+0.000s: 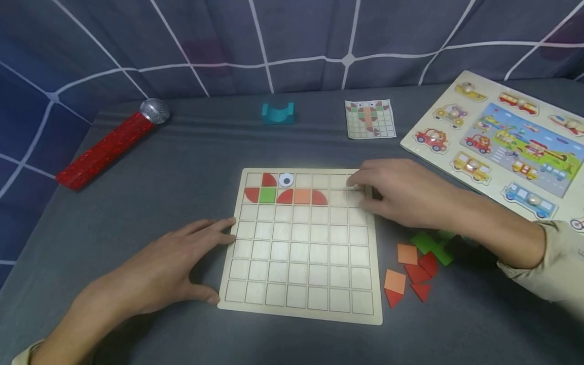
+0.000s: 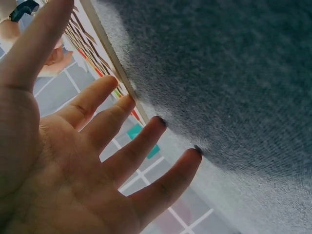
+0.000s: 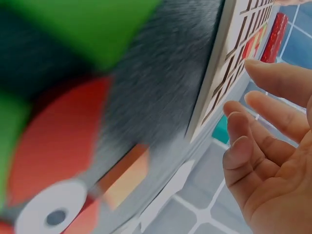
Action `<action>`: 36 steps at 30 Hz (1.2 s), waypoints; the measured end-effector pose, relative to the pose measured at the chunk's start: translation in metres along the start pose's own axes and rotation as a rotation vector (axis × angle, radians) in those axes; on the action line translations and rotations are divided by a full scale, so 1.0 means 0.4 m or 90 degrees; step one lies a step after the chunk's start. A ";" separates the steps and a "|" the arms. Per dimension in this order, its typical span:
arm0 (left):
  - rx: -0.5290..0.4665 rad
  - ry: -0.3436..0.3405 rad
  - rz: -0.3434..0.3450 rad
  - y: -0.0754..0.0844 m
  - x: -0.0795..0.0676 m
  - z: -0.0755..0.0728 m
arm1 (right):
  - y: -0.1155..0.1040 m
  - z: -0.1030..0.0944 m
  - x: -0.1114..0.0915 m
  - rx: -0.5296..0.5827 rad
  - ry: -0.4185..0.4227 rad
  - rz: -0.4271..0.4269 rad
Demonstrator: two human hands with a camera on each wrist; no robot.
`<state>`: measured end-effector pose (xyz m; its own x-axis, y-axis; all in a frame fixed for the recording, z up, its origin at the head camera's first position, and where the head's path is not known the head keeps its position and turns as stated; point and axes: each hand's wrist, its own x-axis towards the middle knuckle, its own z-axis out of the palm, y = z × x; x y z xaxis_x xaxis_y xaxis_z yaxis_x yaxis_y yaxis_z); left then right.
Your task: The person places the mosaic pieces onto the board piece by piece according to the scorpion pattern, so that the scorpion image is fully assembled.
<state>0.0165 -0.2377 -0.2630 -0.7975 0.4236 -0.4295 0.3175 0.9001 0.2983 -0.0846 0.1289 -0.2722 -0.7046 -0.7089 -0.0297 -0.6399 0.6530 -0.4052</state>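
Note:
A light wooden grid board (image 1: 298, 253) lies flat on the table. In its top rows sit red quarter-round pieces (image 1: 320, 197), a green square (image 1: 267, 195), an orange square (image 1: 302, 196) and a round eye piece (image 1: 286, 180). My left hand (image 1: 169, 271) is spread along the board's left edge, fingertips at the rim and thumb by the near corner. In the left wrist view its fingers (image 2: 141, 146) are extended and hold nothing. My right hand (image 1: 401, 190) reaches over the far right corner, fingertips above the squares. Nothing shows between its fingers in the right wrist view.
Loose orange squares (image 1: 395, 282), red pieces (image 1: 421, 292) and green pieces (image 1: 431, 247) lie right of the board. A pattern card (image 1: 370, 119), a teal holder (image 1: 278, 114), a red microphone (image 1: 109, 147) and a vehicle puzzle (image 1: 506, 137) stand farther back and aside.

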 end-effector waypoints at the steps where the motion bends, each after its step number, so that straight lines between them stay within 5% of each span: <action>1: 0.001 0.001 0.000 0.000 0.000 0.000 | 0.007 -0.003 -0.009 -0.001 0.001 0.003; 20: 0.001 -0.002 -0.004 0.002 0.003 -0.001 | 0.145 -0.014 -0.195 -0.090 -0.046 0.170; 36: 0.005 0.000 -0.006 0.000 -0.001 0.000 | 0.158 0.008 -0.213 -0.083 -0.045 0.138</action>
<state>0.0167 -0.2377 -0.2630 -0.8003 0.4150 -0.4329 0.3136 0.9049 0.2878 -0.0638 0.2297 -0.2981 -0.8091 -0.5630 -0.1684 -0.5143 0.8170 -0.2608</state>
